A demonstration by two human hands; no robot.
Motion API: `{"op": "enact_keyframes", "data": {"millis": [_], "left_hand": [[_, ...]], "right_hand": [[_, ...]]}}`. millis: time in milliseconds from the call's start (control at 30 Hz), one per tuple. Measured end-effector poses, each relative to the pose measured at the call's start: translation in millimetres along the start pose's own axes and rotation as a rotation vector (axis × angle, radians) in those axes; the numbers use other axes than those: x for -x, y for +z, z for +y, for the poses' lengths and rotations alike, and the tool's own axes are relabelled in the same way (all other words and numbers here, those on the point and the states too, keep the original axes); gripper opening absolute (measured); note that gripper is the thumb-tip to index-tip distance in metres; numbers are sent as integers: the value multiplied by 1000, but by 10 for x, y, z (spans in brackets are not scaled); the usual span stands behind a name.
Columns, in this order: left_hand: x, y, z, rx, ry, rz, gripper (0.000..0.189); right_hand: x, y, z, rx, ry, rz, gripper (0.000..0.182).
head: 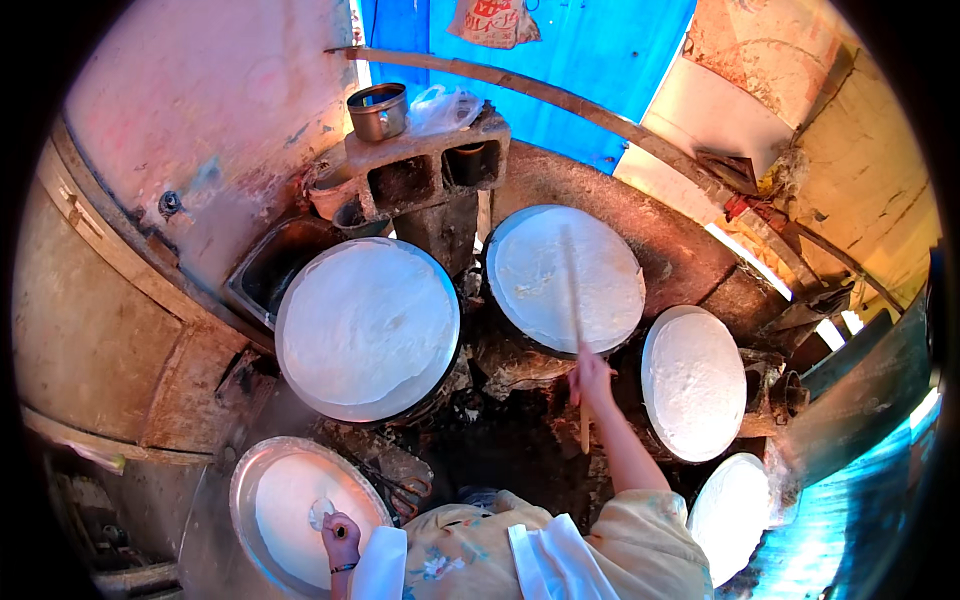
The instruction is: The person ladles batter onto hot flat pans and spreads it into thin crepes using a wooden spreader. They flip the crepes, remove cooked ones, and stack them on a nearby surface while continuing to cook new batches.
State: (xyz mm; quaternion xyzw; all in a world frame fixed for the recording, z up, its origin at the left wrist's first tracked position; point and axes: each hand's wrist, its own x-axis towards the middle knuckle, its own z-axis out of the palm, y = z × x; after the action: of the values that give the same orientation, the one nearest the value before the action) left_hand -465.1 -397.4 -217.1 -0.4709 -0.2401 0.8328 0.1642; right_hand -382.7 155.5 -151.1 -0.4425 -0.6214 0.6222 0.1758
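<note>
My right hand [592, 379] is closed around a long thin wooden stick [574, 300], which reaches over a round plate covered with pale batter [525, 262]. At the lower left, my left hand [341, 532] grips a tool by its handle, whose round end faces up; a pale disc-shaped part [321, 513] touches the white batter [289, 517] in a wide metal basin [251, 480]. Left of centre lies a larger round plate with a spread white sheet [367, 330]. Two more white rounds, one upper [694, 382] and one lower [731, 517], are at the right.
A concrete block [435, 169] at the back bears a metal pot [377, 112] and a clear plastic bag [444, 109]. A dark metal tray [281, 262] stands by the left wall. Scissors or tongs [409, 495] lie beside the basin. A wooden beam [540, 88] crosses behind.
</note>
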Motion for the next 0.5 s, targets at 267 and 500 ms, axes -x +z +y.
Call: {"op": "enact_keyframes", "data": {"millis": [267,500], "left_hand": [[117,-69,294,-7,34,55,24],[-106,-215,698,-199,97,41,25]], "right_hand": [[-898,-362,-508,206,106,164,42],[-1225,-244,-634,370,-27,149,44]]}}
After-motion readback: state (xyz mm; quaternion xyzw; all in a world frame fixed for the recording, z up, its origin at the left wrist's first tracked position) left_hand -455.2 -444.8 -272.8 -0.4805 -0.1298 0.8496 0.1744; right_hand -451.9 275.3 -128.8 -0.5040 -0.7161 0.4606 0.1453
